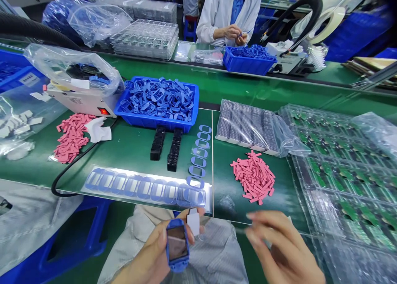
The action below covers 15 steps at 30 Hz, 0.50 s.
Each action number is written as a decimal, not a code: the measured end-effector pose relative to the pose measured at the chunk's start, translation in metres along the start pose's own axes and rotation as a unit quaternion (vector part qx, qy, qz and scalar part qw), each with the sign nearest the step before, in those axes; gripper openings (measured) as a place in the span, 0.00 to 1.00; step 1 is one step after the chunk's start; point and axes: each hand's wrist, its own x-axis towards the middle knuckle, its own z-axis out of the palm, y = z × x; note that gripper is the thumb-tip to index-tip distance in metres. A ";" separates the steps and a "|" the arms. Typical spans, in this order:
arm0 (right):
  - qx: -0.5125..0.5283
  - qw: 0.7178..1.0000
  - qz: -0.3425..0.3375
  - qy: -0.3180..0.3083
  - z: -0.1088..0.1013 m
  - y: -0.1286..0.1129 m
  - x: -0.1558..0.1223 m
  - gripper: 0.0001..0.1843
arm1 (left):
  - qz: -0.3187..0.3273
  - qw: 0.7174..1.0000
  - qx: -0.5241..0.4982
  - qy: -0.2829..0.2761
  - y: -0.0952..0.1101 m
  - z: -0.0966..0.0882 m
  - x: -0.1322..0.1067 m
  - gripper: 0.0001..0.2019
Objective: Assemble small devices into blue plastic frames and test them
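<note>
Over my lap, my left hand [155, 247] grips a blue plastic watch-like case [178, 264] with a dark rectangular screen [178, 242] facing up. A small pale flat rectangular piece [193, 223] also sits among its fingers, just beside the case. My right hand [279, 244] is apart from it, to the right at the bench edge. Its fingers are slightly blurred, reaching left and parted, and nothing shows between them. Nearest beyond it lies a pile of pink strips [253, 177]. A clear sheet of oval blue frame stickers [145, 189] lies along the bench edge beyond my left hand.
A blue bin of blue cases [195, 104] stands behind two rows of black screens [173, 151]. Bagged grey parts [248, 125] and trays of green boards [344, 172] fill the right. More pink strips [72, 137] and a black cable [58, 177] lie left. A co-worker [229, 19] sits opposite.
</note>
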 end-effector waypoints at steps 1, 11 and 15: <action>-0.019 0.999 0.042 -0.003 0.005 0.006 -0.001 0.05 | 0.004 1.000 -0.005 0.000 0.000 -0.006 -0.002 0.21; 0.025 0.997 0.066 0.027 0.038 -0.006 -0.006 0.08 | 0.080 0.994 -0.021 -0.071 0.014 0.001 -0.010 0.18; 0.515 0.818 0.222 -0.130 0.066 -0.052 0.000 0.16 | 0.145 0.984 0.012 -0.102 0.019 0.001 -0.019 0.18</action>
